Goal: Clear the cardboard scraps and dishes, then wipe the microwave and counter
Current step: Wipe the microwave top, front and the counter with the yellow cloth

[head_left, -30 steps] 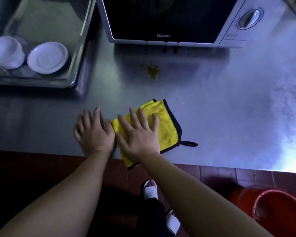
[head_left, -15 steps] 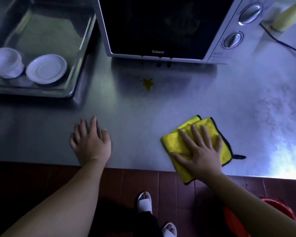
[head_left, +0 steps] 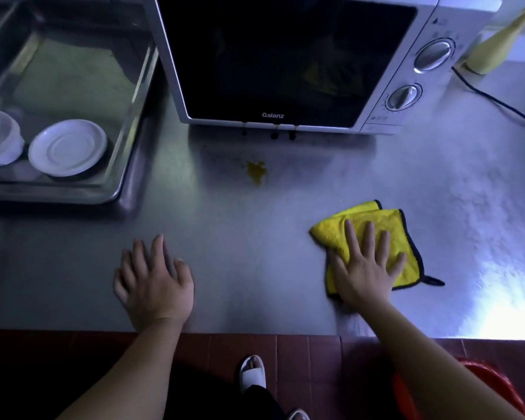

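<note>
Wiping the worktop (head_left: 225,237): right hand (head_left: 365,268) presses flat on a yellow cloth (head_left: 385,225), right of an orange stain (head_left: 256,172); left hand (head_left: 153,280) rests spread, empty. Next, sweep the cloth left onto the stain.

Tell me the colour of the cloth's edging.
Black, trimming the yellow cloth under the right hand; head view.

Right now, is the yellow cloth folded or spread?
Folded: the yellow cloth shows two stacked layered edges at its far side, under the flat right hand.
</note>
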### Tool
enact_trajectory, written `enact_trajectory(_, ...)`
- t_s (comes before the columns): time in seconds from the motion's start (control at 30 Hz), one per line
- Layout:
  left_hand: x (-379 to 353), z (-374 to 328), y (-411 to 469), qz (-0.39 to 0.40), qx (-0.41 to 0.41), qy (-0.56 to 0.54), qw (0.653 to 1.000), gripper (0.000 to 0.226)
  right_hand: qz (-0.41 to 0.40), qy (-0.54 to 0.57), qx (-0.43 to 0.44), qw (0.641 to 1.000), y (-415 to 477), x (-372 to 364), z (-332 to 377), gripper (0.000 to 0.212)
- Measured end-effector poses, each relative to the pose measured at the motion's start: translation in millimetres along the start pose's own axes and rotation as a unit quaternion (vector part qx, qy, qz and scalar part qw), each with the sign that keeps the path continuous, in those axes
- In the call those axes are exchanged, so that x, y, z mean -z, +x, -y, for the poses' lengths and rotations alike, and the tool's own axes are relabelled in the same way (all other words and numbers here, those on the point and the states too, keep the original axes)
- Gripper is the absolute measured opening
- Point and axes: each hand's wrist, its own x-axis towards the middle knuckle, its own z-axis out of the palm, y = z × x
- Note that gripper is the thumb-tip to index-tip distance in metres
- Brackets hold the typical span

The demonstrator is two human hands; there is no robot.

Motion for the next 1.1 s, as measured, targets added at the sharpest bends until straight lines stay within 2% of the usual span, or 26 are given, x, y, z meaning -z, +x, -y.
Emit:
enact_trajectory(0.17,-7,3,1,-0.029,-0.011,0.023,0.999,0.057,-0.008,0.067,-0.075,0.995,91,19,49,0.063)
enact_trajectory(0.23,-9,3,1,-0.032,-0.005,0.031,0.999,0.055,0.009,0.081,-0.071,0.994,122,26,74,0.062)
enact_trajectory(0.47,-10,3,1,-0.035,-0.012,0.037,0.999,0.058,0.092,0.057,0.135,0.985,185,37,200,0.064)
enact_trajectory(0.6,-9,4,2,-0.022,-0.019,0.045,0.999,0.06,0.092,-0.051,0.28,0.954,178,22,251,0.063)
enact_trajectory(0.67,-8,4,3,-0.014,-0.018,0.045,0.999,0.06,0.068,-0.102,0.331,0.936,172,17,248,0.066)
enact_trajectory(0.8,-4,2,3,-0.007,-0.011,0.039,0.999,0.06,0.045,-0.115,0.379,0.917,144,12,224,0.074)
enact_trajectory(0.93,-4,2,3,-0.006,-0.013,0.047,0.999,0.06,0.032,-0.101,0.368,0.924,90,2,193,0.071)
enact_trajectory(1.1,-5,1,4,-0.021,-0.016,0.038,0.999,0.061,-0.013,-0.023,0.322,0.946,6,-17,135,0.067)
